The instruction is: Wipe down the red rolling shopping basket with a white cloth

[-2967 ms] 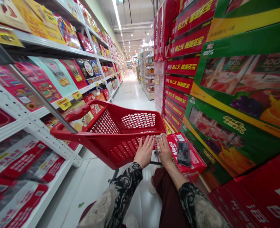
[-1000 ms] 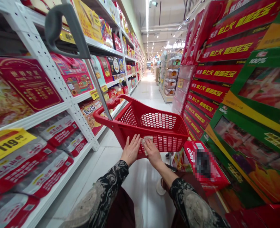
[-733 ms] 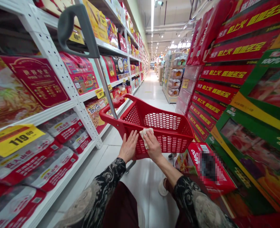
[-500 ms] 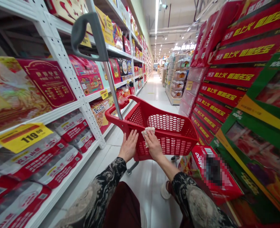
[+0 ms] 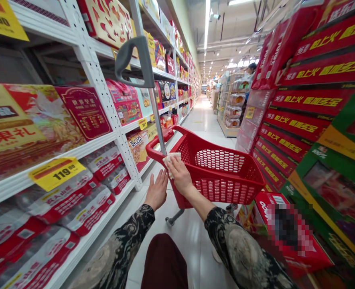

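Observation:
A red plastic trolley basket (image 5: 219,172) on small wheels stands in the aisle in front of me. Its grey pull handle (image 5: 135,60) rises on a metal pole at the near left corner. My right hand (image 5: 180,176) presses a small white cloth (image 5: 169,158) against the basket's near left rim, by the foot of the pole. Just below and left of it, my left hand (image 5: 157,192) hovers open with fingers spread, close to the basket's corner and holding nothing.
White shelves (image 5: 84,144) of gift boxes with yellow price tags (image 5: 55,172) line the left. Stacked red and green drink cartons (image 5: 309,116) wall the right, a red box (image 5: 288,233) lying low beside me. The white tiled aisle (image 5: 204,120) runs ahead.
My right hand slid the cloth from the basket's near wall up to its left rim corner. My left hand came off the basket wall. The view rose and shifted.

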The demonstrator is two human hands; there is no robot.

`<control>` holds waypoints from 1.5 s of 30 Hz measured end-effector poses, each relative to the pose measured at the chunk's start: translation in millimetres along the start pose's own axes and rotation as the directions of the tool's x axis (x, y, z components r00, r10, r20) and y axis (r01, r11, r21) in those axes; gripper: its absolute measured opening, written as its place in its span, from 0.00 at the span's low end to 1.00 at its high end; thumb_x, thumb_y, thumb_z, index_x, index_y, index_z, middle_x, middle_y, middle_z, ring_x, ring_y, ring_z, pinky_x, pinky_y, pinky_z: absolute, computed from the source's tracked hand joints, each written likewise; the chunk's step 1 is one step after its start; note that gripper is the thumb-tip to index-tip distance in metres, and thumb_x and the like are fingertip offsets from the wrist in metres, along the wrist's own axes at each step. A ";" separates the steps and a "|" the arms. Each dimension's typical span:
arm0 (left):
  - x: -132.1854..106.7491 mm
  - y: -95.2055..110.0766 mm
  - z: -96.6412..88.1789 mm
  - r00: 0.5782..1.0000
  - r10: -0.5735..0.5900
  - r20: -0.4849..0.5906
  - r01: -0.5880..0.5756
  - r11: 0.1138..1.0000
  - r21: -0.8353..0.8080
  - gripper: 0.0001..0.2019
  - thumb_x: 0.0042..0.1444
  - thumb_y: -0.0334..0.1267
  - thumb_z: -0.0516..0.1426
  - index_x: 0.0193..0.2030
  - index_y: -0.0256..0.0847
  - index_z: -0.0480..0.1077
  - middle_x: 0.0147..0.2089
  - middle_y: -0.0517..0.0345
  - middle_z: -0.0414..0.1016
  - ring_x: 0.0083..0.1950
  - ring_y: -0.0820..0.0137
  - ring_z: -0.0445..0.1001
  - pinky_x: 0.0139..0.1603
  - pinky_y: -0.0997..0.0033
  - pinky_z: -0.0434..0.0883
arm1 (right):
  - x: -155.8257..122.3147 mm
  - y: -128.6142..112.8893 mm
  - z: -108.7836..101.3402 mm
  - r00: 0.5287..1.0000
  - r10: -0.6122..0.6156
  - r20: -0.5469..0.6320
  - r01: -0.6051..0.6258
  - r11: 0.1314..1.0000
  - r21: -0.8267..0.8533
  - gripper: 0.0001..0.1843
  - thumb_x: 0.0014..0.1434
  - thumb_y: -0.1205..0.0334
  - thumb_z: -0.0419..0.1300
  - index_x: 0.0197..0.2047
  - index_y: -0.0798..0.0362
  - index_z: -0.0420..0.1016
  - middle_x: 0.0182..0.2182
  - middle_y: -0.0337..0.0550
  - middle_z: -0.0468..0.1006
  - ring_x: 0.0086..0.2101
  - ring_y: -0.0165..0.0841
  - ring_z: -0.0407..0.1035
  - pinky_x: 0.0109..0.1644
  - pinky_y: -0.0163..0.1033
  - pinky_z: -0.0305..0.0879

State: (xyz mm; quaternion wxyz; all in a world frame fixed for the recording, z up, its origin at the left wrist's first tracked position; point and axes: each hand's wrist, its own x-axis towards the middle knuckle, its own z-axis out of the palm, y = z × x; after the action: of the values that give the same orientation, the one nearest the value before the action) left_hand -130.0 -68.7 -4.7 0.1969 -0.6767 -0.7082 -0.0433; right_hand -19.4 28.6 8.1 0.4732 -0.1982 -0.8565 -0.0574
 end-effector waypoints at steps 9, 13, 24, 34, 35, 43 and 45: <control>-7.5 4.0 -2.5 0.999 0.051 -0.019 -0.051 0.999 0.017 0.34 0.46 0.25 0.46 0.64 0.31 0.50 0.68 0.47 0.46 0.69 0.61 0.42 0.65 0.46 0.42 | -62.8 11.0 0.3 0.983 -0.033 0.182 0.030 0.999 0.017 0.19 0.59 0.72 0.49 0.53 0.56 0.69 0.55 0.51 0.66 0.60 0.38 0.51 0.59 0.47 0.59; 18.8 29.2 -18.5 0.984 0.119 -0.132 -0.121 0.993 -0.008 0.31 0.50 0.28 0.44 0.64 0.30 0.48 0.69 0.48 0.43 0.69 0.62 0.39 0.66 0.49 0.38 | -54.9 30.0 -27.9 0.989 0.150 0.016 -0.149 0.989 -0.023 0.21 0.60 0.72 0.48 0.56 0.56 0.66 0.60 0.50 0.59 0.63 0.36 0.43 0.63 0.47 0.52; 70.3 83.8 -32.2 0.977 0.182 -0.115 -0.189 0.980 -0.057 0.27 0.52 0.30 0.45 0.60 0.28 0.55 0.64 0.41 0.56 0.66 0.58 0.48 0.64 0.44 0.32 | -123.1 120.5 -98.9 0.893 0.442 0.082 -0.409 0.876 -0.257 0.23 0.59 0.72 0.49 0.57 0.57 0.63 0.57 0.52 0.63 0.61 0.37 0.49 0.62 0.48 0.52; 73.7 101.7 -35.8 0.987 0.152 -0.041 -0.153 0.988 -0.019 0.28 0.50 0.32 0.48 0.60 0.30 0.58 0.63 0.40 0.58 0.65 0.55 0.50 0.64 0.43 0.38 | -144.9 156.7 -157.9 0.787 0.610 -0.092 -0.595 0.712 -0.373 0.25 0.54 0.78 0.46 0.55 0.63 0.65 0.55 0.60 0.64 0.60 0.41 0.50 0.60 0.53 0.52; 74.6 108.9 -35.1 0.986 0.163 -0.019 -0.163 0.986 -0.033 0.28 0.49 0.32 0.48 0.60 0.31 0.58 0.63 0.41 0.59 0.65 0.55 0.51 0.64 0.44 0.39 | -139.9 148.9 -149.9 0.813 0.580 -0.039 -0.551 0.748 -0.370 0.26 0.54 0.79 0.46 0.55 0.62 0.66 0.54 0.59 0.66 0.59 0.41 0.51 0.60 0.53 0.53; 68.3 130.1 -22.3 0.994 0.109 0.021 -0.109 0.994 -0.021 0.32 0.48 0.29 0.45 0.63 0.36 0.53 0.66 0.48 0.51 0.68 0.57 0.46 0.63 0.44 0.46 | -133.4 121.9 -103.4 0.949 0.314 0.034 -0.276 0.876 -0.396 0.31 0.53 0.77 0.48 0.60 0.52 0.60 0.58 0.51 0.63 0.59 0.39 0.53 0.58 0.48 0.58; 65.4 122.7 -21.5 0.990 0.137 0.033 -0.137 0.990 -0.019 0.33 0.47 0.28 0.45 0.64 0.38 0.52 0.67 0.51 0.50 0.68 0.58 0.45 0.63 0.44 0.45 | -149.3 138.4 -119.3 0.957 0.289 0.018 -0.253 0.866 -0.431 0.31 0.54 0.77 0.47 0.60 0.48 0.61 0.57 0.47 0.64 0.59 0.37 0.54 0.57 0.47 0.59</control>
State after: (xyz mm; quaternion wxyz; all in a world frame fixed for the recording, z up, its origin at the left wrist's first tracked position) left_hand -6.1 -4.3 11.9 0.1814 -0.7259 -0.6630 -0.0238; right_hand 199.8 78.6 -63.6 0.3865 -0.4168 -0.8057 -0.1667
